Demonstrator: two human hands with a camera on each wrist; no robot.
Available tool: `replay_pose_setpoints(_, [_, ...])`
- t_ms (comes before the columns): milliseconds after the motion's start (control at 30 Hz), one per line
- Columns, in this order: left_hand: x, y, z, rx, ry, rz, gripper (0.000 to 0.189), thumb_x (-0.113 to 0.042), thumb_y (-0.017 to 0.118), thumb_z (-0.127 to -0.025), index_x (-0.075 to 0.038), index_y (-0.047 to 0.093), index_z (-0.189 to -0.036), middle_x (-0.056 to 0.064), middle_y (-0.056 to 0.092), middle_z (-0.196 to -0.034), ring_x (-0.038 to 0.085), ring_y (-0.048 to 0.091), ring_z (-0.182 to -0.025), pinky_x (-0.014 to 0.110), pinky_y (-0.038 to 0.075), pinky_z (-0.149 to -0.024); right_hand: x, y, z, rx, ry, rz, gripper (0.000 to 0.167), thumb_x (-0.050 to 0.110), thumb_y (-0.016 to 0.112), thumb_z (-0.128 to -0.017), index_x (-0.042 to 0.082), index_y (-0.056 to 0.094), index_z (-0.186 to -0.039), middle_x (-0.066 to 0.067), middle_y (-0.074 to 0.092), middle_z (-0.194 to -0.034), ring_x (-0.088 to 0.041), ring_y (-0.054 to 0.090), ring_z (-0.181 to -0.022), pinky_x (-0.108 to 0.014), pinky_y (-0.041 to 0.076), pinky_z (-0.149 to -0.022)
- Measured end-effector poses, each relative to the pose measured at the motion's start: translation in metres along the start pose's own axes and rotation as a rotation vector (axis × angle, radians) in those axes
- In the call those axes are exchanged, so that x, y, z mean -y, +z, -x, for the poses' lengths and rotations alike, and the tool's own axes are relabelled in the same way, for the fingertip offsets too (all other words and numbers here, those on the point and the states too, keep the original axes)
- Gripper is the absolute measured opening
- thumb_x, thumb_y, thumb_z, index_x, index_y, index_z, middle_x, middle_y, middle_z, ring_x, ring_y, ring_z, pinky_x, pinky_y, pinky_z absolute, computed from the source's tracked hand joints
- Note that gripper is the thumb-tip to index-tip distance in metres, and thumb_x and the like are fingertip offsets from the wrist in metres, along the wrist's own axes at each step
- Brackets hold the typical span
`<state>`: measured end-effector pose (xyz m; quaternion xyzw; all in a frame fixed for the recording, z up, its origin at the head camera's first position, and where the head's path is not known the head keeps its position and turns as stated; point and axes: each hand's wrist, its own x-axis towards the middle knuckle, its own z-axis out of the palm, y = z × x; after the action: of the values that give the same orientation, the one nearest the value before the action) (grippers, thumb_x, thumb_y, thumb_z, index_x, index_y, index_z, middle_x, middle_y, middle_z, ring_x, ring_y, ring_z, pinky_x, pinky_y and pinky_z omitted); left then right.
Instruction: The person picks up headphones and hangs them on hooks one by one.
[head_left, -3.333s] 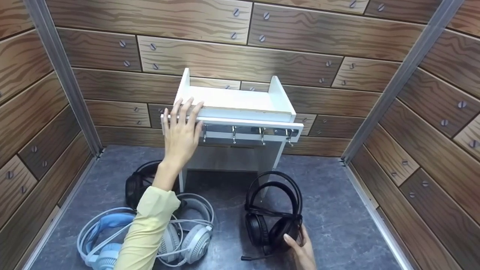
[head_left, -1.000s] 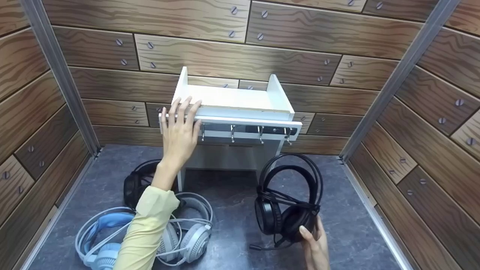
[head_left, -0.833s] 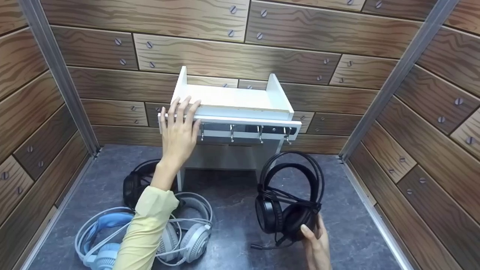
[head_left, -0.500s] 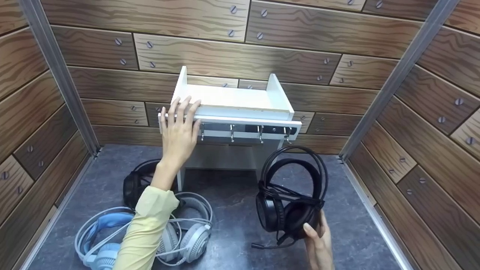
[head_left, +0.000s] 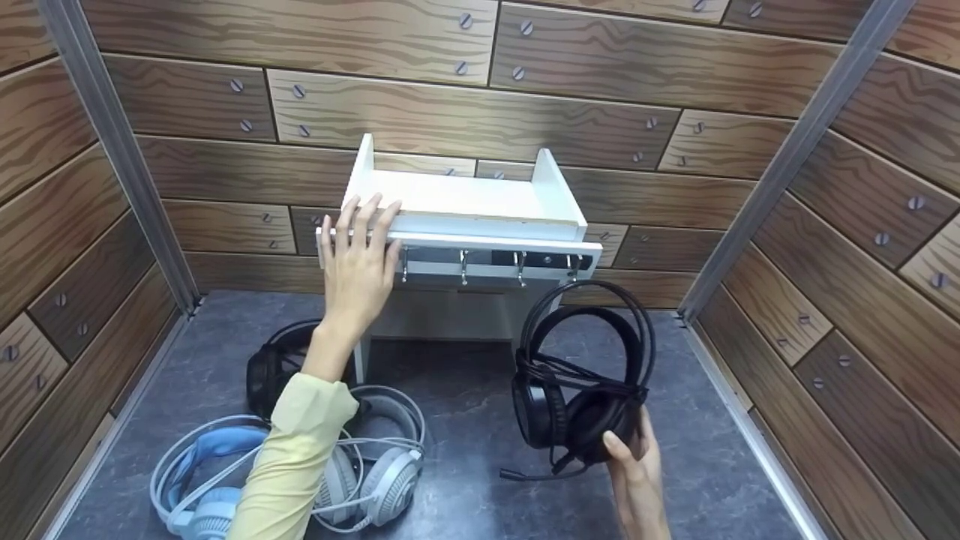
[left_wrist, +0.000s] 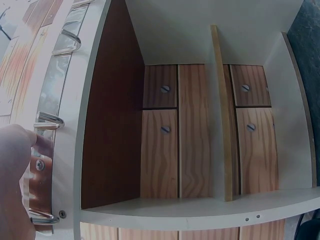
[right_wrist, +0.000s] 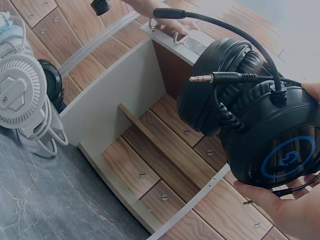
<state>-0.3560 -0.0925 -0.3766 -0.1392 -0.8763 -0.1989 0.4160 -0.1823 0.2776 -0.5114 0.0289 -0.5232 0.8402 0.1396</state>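
A person in a yellow sleeve (head_left: 274,465) holds a black over-ear gaming headset (head_left: 534,412) clear of the dark stone-patterned floor (head_left: 465,450), in front of the right side of a small white shelf unit (head_left: 457,193). The work looks to be in its early stages: the four metal hooks (head_left: 520,270) in view along the unit's front rail (head_left: 435,268) carry nothing, and the held headset, its headband uppermost near the rightmost hook, does not hang from any of them. Three more headsets rest on the floor at the left, apparently not yet dealt with: a second black headset (head_left: 262,379) beside the unit, partly hidden by the arm, a light-blue headset (head_left: 214,510) nearer the camera, and a pale grey headset (head_left: 394,484) with its cable looped about it. Hooking up the headset in hand seems the step at issue, with those three left over. The left hand (head_left: 356,274) lies over the rail's left end, its fingers extended and spread across the top edge, gripping no headset. The right hand (head_left: 637,472), low and to the right, pinches the headset's right-hand earcup from below, thumb on the near side and fingers behind. The headset's cable is bundled across its middle, its microphone boom (head_left: 514,475) juts left, and the right wrist view shows a bare audio plug (right_wrist: 202,78) sticking out.
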Motion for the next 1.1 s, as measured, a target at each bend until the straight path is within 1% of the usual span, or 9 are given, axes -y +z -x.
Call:
replay_pose_setpoints(167, [0.000,0.000,0.000,0.000,-0.005,-0.003,0.046,-0.036,0.042,-0.108,-0.025,0.043,-0.153,0.002,0.037,-0.159,0.027,0.021,-0.152,0.054,0.004,-0.124,-0.006,0.000,-0.004,0.007,-0.010,0.022,0.082,-0.009,0.052,-0.094,0.000,0.006,-0.161,0.006,0.056,-0.139,-0.010,0.059,-0.123,-0.026,0.050,-0.102])
replay_pose_setpoints(367, [-0.001,0.001,0.001,-0.019,0.003,0.015,0.047,-0.036,0.044,-0.107,-0.024,0.045,-0.152,0.003,0.039,-0.158,0.028,0.022,-0.151,0.055,0.006,-0.124,-0.008,0.000,-0.008,-0.026,0.019,0.086,0.083,-0.007,0.056,-0.094,0.002,0.009,-0.161,0.008,0.056,-0.136,-0.010,0.061,-0.121,-0.025,0.052,-0.099])
replay_pose_setpoints(533, [0.000,0.000,0.001,-0.011,-0.002,0.002,0.046,-0.036,0.042,-0.107,-0.025,0.044,-0.152,0.002,0.037,-0.159,0.027,0.021,-0.152,0.054,0.004,-0.124,-0.009,0.001,-0.011,-0.042,0.017,0.113,0.086,-0.009,0.057,-0.092,0.004,0.009,-0.162,0.006,0.054,-0.138,-0.010,0.061,-0.121,-0.026,0.051,-0.100])
replay_pose_setpoints(633, [0.000,0.000,0.001,-0.009,-0.003,-0.002,0.047,-0.036,0.042,-0.107,-0.025,0.044,-0.153,0.002,0.037,-0.159,0.028,0.021,-0.152,0.053,0.004,-0.124,-0.011,0.000,-0.015,-0.041,0.016,0.123,0.088,-0.009,0.059,-0.091,0.005,0.008,-0.162,-0.003,0.046,-0.148,-0.008,0.059,-0.123,-0.025,0.050,-0.101])
replay_pose_setpoints(733, [0.000,0.000,0.001,-0.007,-0.004,0.000,0.047,-0.036,0.042,-0.107,-0.025,0.043,-0.153,0.002,0.036,-0.159,0.028,0.020,-0.152,0.054,0.004,-0.124,-0.014,-0.002,-0.020,-0.016,0.008,0.122,0.092,-0.011,0.060,-0.090,0.005,0.007,-0.163,-0.013,0.030,-0.160,-0.006,0.056,-0.126,-0.024,0.048,-0.103])
replay_pose_setpoints(800, [0.000,0.000,0.001,-0.003,-0.004,0.000,0.047,-0.036,0.042,-0.108,-0.025,0.043,-0.153,0.002,0.036,-0.160,0.027,0.020,-0.152,0.054,0.005,-0.123,-0.018,-0.004,-0.024,0.006,-0.001,0.117,0.093,-0.013,0.060,-0.088,0.005,0.007,-0.163,-0.018,0.021,-0.164,-0.005,0.055,-0.128,-0.025,0.047,-0.104])
replay_pose_setpoints(833, [0.000,0.000,0.001,-0.002,-0.004,-0.001,0.047,-0.036,0.042,-0.108,-0.025,0.043,-0.153,0.001,0.036,-0.160,0.027,0.020,-0.152,0.054,0.005,-0.123,-0.020,-0.005,-0.025,0.014,-0.004,0.117,0.094,-0.014,0.060,-0.088,0.005,0.007,-0.163,-0.018,0.019,-0.164,-0.005,0.054,-0.129,-0.025,0.047,-0.104])
replay_pose_setpoints(900, [-0.001,0.000,0.001,-0.001,-0.005,-0.002,0.047,-0.037,0.042,-0.108,-0.025,0.043,-0.153,0.001,0.035,-0.160,0.027,0.020,-0.152,0.054,0.005,-0.123,-0.023,-0.007,-0.028,0.025,-0.008,0.131,0.094,-0.014,0.061,-0.087,0.005,0.008,-0.162,-0.017,0.021,-0.163,-0.005,0.054,-0.130,-0.024,0.048,-0.104])
replay_pose_setpoints(1100, [-0.001,0.000,0.000,-0.009,-0.005,-0.001,0.047,-0.037,0.042,-0.107,-0.025,0.044,-0.153,0.001,0.036,-0.159,0.027,0.020,-0.152,0.053,0.004,-0.124,-0.028,-0.011,-0.036,0.040,0.005,0.168,0.096,-0.013,0.064,-0.087,0.008,0.009,-0.163,-0.011,0.032,-0.158,-0.006,0.054,-0.130,-0.025,0.048,-0.104])
